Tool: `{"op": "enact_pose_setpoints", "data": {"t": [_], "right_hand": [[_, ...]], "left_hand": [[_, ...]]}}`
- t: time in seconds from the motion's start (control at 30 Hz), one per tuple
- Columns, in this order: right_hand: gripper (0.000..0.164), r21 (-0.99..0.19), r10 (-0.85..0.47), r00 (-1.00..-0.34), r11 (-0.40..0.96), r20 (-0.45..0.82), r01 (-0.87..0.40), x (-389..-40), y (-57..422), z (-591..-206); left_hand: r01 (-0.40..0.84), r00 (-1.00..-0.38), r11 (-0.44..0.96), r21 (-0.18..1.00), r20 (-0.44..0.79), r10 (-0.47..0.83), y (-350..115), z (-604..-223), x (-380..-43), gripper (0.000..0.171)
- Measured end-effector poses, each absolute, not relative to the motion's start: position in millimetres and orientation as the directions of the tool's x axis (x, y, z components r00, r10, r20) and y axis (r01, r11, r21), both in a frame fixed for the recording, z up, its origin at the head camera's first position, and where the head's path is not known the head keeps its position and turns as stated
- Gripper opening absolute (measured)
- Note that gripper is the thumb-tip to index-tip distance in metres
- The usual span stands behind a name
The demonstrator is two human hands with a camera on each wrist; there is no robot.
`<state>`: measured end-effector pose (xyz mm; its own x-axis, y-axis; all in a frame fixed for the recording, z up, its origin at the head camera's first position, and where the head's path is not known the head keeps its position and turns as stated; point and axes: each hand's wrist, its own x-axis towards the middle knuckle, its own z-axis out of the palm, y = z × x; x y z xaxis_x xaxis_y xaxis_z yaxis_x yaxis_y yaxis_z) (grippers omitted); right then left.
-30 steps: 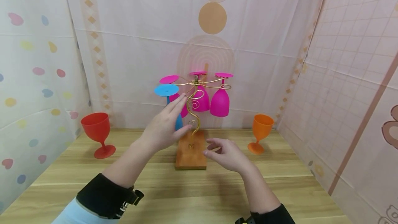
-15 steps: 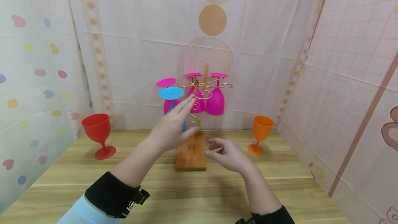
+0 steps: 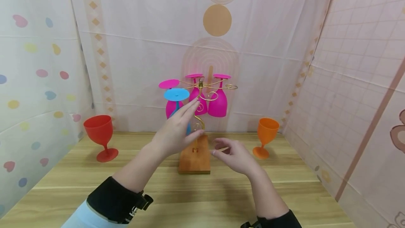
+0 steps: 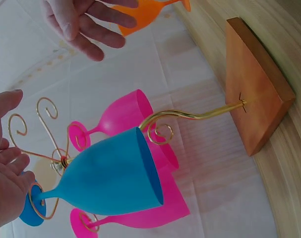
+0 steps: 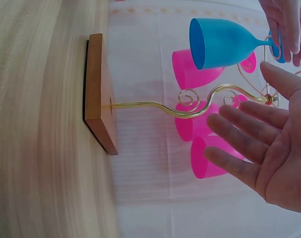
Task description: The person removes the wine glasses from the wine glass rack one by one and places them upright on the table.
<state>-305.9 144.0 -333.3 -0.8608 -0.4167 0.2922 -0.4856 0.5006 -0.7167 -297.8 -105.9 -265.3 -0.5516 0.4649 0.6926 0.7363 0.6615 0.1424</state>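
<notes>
A gold metal glass rack with curled wire loops rises from a wooden base. Upside down in one loop hangs a blue goblet, its foot uppermost. Three pink goblets hang the same way from other loops. My left hand is raised beside the blue goblet with fingers extended, hiding much of its bowl in the head view. In the left wrist view its fingers are right at the goblet's foot. My right hand hovers to the right of the wooden base, fingers relaxed and holding nothing.
A red goblet stands upright on the wood-grain table at the left. Upright at the right is an orange goblet. Patterned cloth encloses the back and both sides. Two loops on the rack's right, including one wire loop, hold no goblet.
The rack's top has turned: the blue goblet has shifted right at the front, the back pink goblets left. My left hand has moved right alongside it; my right hand has barely moved.
</notes>
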Motion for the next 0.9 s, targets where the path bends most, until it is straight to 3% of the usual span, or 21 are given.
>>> {"op": "enact_pose_setpoints", "data": {"t": [0.17, 0.3, 0.4, 0.5, 0.67, 0.77, 0.9], "right_hand": [[0.045, -0.701, -0.328, -0.840, 0.465, 0.432, -0.541, -305, 146, -326], [0.038, -0.641, -0.253, -0.767, 0.430, 0.590, -0.635, -306, 148, -315], [0.030, -0.525, -0.224, -0.649, 0.428, 0.727, -0.736, -307, 148, -304], [0.024, -0.351, -0.205, -0.480, 0.455, 0.853, -0.818, -309, 146, -293], [0.023, -0.092, -0.203, -0.226, 0.517, 0.953, -0.851, -310, 141, -274], [0.023, 0.011, -0.243, -0.136, 0.520, 0.961, -0.854, -311, 137, -264], [0.025, 0.114, -0.311, -0.066, 0.527, 0.948, -0.842, -311, 132, -254]], "left_hand": [[0.743, -0.510, 0.659, 0.117, 0.736, 0.445, -115, -268, -295, 0.084], [0.763, -0.465, 0.638, 0.105, 0.775, 0.427, -124, -269, -292, 0.078], [0.772, -0.433, 0.627, 0.105, 0.809, 0.397, -131, -271, -288, 0.073], [0.770, -0.411, 0.629, 0.109, 0.838, 0.359, -139, -274, -286, 0.070], [0.759, -0.391, 0.638, 0.130, 0.874, 0.287, -154, -280, -285, 0.067], [0.730, -0.403, 0.665, 0.155, 0.885, 0.236, -164, -284, -285, 0.067], [0.657, -0.483, 0.720, 0.225, 0.859, 0.172, -175, -290, -286, 0.071]]}}
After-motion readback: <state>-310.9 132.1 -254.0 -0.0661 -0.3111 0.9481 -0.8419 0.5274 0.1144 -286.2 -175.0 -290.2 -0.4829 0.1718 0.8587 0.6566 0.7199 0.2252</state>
